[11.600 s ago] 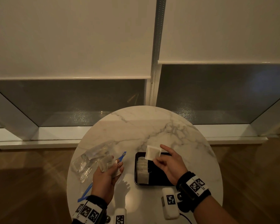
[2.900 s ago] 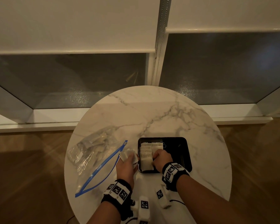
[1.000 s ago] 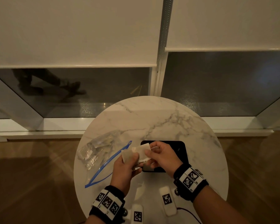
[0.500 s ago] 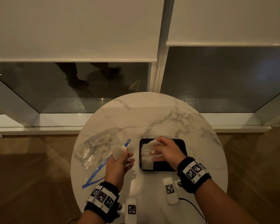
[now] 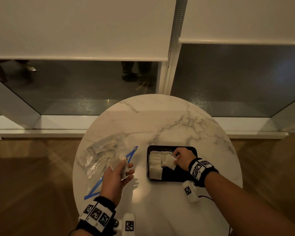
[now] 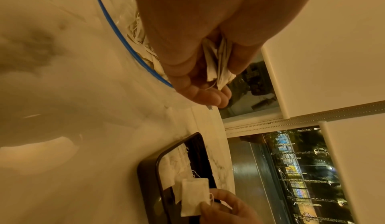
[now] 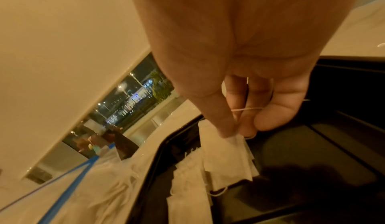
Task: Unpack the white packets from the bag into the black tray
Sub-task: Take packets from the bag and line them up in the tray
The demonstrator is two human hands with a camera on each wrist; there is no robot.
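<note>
A black tray [image 5: 179,176] sits on the round marble table, with several white packets [image 5: 155,165] lined along its left side. My right hand [image 5: 181,156] hovers over the tray and pinches one white packet [image 5: 169,161] by its corner; the same packet [image 7: 227,158] hangs from thumb and forefinger in the right wrist view. My left hand [image 5: 117,174] is left of the tray, gripping a small bunch of packets [image 5: 118,165], seen squeezed in the palm [image 6: 218,63]. The clear bag [image 5: 100,154] with a blue zip edge [image 5: 112,174] lies behind that hand, more packets inside.
The marble table [image 5: 160,120] has bare surface behind and in front of the tray. Its rounded edge drops to wooden floor on both sides. A window with lowered white blinds [image 5: 78,26] stands beyond the table. The tray's right half [image 5: 184,174] shows bare black floor.
My right hand has carried one packet from the left hand's bunch over into the tray, lower and closer to the packets there. The left hand has stayed beside the bag with its bunch.
</note>
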